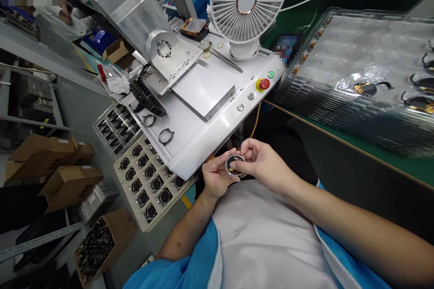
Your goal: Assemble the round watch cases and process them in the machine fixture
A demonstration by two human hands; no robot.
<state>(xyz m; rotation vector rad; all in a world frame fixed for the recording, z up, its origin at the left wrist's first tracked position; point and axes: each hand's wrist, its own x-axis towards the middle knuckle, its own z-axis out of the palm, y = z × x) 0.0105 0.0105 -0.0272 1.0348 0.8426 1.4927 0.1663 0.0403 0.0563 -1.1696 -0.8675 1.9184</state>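
Note:
In front of my chest, my left hand [217,175] is closed around the rim of a round watch case [231,167] with a dark inside and a silvery edge. My right hand [262,162] reaches over from the right, its fingers on the same watch case; the thumb lies across the dark face. Small gold-coloured and yellow bits show inside it. The fingertips partly cover the case, so whether the right hand also pinches a small part cannot be made out. Just beyond both hands is the front edge of a white machine [203,135].
A white fan [247,0] and a red emergency button [264,84] are on the machine. Two black rings [166,136] lie on its left side. A cream tray [134,207] of watch cases stands left, stacked clear trays [356,49] right. Another person [63,18] sits far left.

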